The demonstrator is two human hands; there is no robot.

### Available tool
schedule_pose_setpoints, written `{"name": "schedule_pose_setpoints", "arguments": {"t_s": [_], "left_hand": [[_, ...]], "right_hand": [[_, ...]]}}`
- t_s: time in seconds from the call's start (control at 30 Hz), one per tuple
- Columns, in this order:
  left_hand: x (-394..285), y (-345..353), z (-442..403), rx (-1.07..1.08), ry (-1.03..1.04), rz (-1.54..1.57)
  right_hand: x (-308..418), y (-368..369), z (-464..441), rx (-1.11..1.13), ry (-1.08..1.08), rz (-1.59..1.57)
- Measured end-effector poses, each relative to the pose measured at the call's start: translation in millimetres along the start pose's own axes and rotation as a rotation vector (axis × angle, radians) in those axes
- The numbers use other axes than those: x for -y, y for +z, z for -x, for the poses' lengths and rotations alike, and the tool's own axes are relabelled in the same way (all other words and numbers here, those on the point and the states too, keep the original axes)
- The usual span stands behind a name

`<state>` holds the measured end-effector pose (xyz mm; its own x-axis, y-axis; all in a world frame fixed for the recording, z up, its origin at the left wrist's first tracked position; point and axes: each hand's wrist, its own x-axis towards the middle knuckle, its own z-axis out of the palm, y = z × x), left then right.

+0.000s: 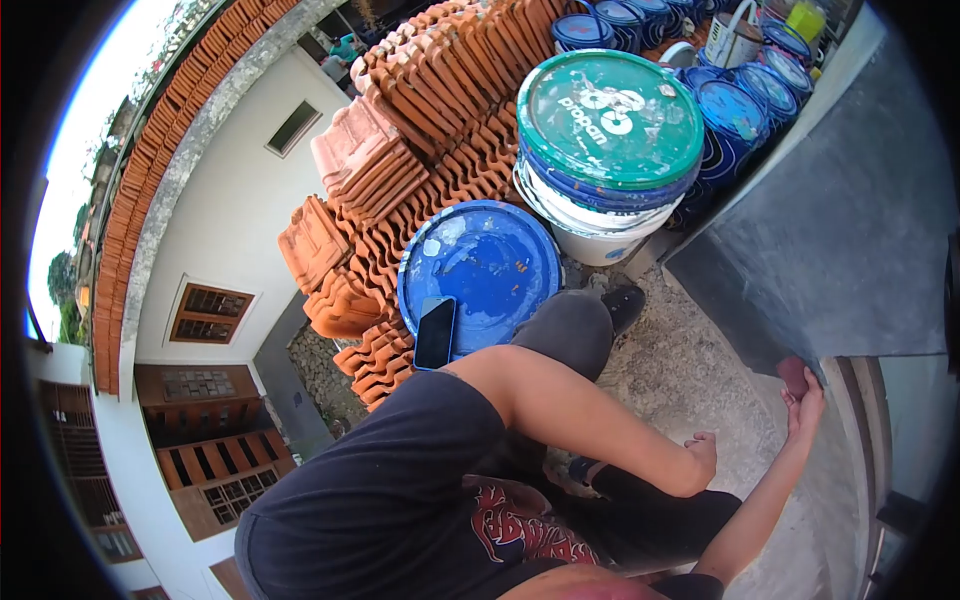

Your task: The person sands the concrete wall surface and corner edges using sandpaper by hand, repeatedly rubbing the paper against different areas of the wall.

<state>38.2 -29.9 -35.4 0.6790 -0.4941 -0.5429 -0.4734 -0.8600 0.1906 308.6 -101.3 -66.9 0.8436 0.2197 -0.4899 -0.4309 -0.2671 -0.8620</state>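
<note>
My right hand point(806, 408) reaches out at the far right, its fingers closed round a small dark-red piece that looks like folded sandpaper point(793, 375). The piece is at the lower edge of the dark grey wall panel point(810, 240); whether it presses on the surface, I cannot tell. My left forearm lies across my bent leg. Beyond it, my left hand point(703, 458) is curled loosely with no object showing in it. Its palm side is partly hidden.
A phone point(435, 335) lies on a blue bucket lid point(490, 265) beside my knee. Behind stand a paint bucket with a green lid point(612, 120) and several blue-lidded pails point(735, 110). Stacked orange roof tiles point(440, 130) line the left. Rough concrete floor point(680, 345) lies below.
</note>
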Motion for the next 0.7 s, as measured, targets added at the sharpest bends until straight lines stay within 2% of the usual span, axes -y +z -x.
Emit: {"name": "schedule_pose_setpoints", "arguments": {"t_s": [0.2, 0.3, 0.37, 0.4, 0.43, 0.47, 0.5, 0.53, 0.57, 0.63, 0.7], "left_hand": [[-7.3, 9.0, 5.8, 0.003, 0.013, 0.022], [-7.5, 13.7, -2.2, 0.033, 0.001, 0.029], [-16.0, 35.2, -14.3, -0.023, -0.038, -0.028], [-16.8, 31.2, 0.6, -0.075, -0.053, -0.055], [-15.7, 25.8, 16.8, -0.128, -0.069, -0.081], [-7.1, 23.9, 25.9, -0.118, 0.048, -0.048], [-5.9, 19.8, 29.8, -0.102, 0.037, -0.068], [-1.9, 23.1, 36.2, -0.187, 0.031, -0.087], [4.8, 18.4, 43.2, -0.196, 0.072, 0.001], [7.3, 11.4, 54.2, -0.22, 0.095, -0.08], [5.9, 10.7, 57.3, -0.236, 0.09, -0.097]], "right_hand": [[-2.5, -5.4, -10.9, 0.008, 0.028, -0.013], [8.8, 14.6, 8.7, -0.038, 0.032, -0.052], [-16.1, 2.1, -25.6, 0.262, 0.026, -0.098], [-29.2, 8.2, -34.8, 0.3, 0.007, -0.19], [-24.3, 19.3, -20.9, 0.291, -0.019, -0.165], [-23.5, 18.8, -19.9, 0.276, 0.036, -0.175], [-11.4, 23.3, -2.0, 0.24, -0.002, -0.132], [-4.4, 21.0, 4.2, 0.25, -0.005, -0.103], [1.4, 19.5, 9.4, 0.141, -0.013, -0.03], [8.1, 17.7, 17.8, -0.016, -0.103, -0.01], [9.2, 17.0, 22.7, -0.022, -0.071, -0.051]]}}
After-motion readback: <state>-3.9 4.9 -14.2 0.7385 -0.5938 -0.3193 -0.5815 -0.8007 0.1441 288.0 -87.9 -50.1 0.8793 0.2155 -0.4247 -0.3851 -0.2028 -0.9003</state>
